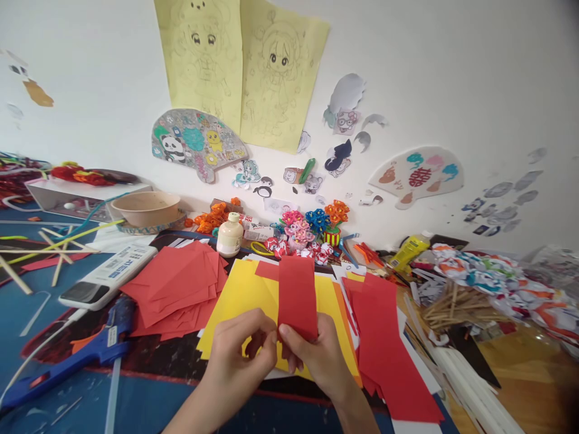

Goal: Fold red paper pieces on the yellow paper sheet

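At lower centre, the left hand [239,352] and right hand [319,355] pinch a red paper strip [297,292] by its bottom edge. It seems light, thin and easily creased.

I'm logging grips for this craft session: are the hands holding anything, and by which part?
Both the left hand and right hand pinch a red rectangular paper strip by its lower end.

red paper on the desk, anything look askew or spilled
Nothing spilled or torn. The red sheets left of the yellow paper lie fanned askew. The red strip between left hand and right hand looks intact.
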Demonstrator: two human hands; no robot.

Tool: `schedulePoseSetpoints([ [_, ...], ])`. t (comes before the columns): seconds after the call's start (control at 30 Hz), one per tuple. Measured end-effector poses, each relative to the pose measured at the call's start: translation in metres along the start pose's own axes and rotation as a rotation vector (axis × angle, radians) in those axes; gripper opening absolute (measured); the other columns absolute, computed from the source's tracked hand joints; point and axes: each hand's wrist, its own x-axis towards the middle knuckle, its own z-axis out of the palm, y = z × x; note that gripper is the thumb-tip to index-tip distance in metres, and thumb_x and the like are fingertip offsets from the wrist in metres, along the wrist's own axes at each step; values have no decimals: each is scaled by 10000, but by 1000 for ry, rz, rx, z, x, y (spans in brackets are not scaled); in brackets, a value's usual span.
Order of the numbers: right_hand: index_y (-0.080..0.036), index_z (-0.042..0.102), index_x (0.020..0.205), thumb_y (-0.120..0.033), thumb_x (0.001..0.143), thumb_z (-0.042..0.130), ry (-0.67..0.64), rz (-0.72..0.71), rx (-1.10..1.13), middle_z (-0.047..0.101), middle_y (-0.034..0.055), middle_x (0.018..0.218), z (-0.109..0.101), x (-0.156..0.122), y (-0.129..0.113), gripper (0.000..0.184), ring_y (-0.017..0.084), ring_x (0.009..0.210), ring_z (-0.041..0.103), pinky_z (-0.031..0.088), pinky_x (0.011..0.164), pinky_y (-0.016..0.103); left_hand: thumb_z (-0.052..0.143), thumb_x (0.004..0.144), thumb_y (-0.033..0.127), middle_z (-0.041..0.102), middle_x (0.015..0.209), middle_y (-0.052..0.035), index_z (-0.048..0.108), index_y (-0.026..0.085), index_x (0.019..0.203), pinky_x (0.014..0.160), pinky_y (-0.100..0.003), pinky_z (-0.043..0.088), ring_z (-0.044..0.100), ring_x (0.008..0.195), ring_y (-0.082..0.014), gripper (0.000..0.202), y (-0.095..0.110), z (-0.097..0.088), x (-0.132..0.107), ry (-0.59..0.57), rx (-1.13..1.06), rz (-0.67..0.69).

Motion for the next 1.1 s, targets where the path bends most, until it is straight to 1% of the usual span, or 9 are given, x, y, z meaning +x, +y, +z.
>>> schedulePoseSetpoints([
  [0.4, -119, 590, 625, -411, 813, 646, 30, -14, 29, 527, -11, 503, 4, -1, 2, 352, 68, 375, 484, 391, 366, 155, 497, 827, 113, 483, 550, 42, 505, 166, 637, 467, -171, 315, 400, 480, -57, 198, -1, 2, 0, 70, 49, 65],
  [0.53, -119, 584, 616, -422, 808, 649, 55, -3, 36, 523, -12, 491, 6, -2, 3, 365, 66, 370, 476, 391, 370, 157, 500, 827, 110, 485, 556, 40, 502, 166, 639, 464, -169, 317, 406, 484, -58, 195, -1, 2, 0, 78, 52, 73],
  [0.93, -115, 579, 607, -424, 808, 651, 59, -18, 50, 520, -10, 481, 7, -2, 3, 376, 67, 365, 473, 388, 362, 157, 492, 834, 98, 505, 572, 35, 500, 167, 657, 481, -175, 334, 417, 494, -61, 190, 1, 2, -3, 79, 42, 77],
  [1.1, -114, 577, 609, -427, 803, 657, 64, -8, 61, 523, -10, 483, 7, -3, 5, 377, 66, 361, 476, 381, 359, 154, 500, 826, 86, 510, 575, 36, 498, 170, 661, 479, -175, 331, 413, 495, -62, 185, 0, 3, -5, 98, 44, 91],
])
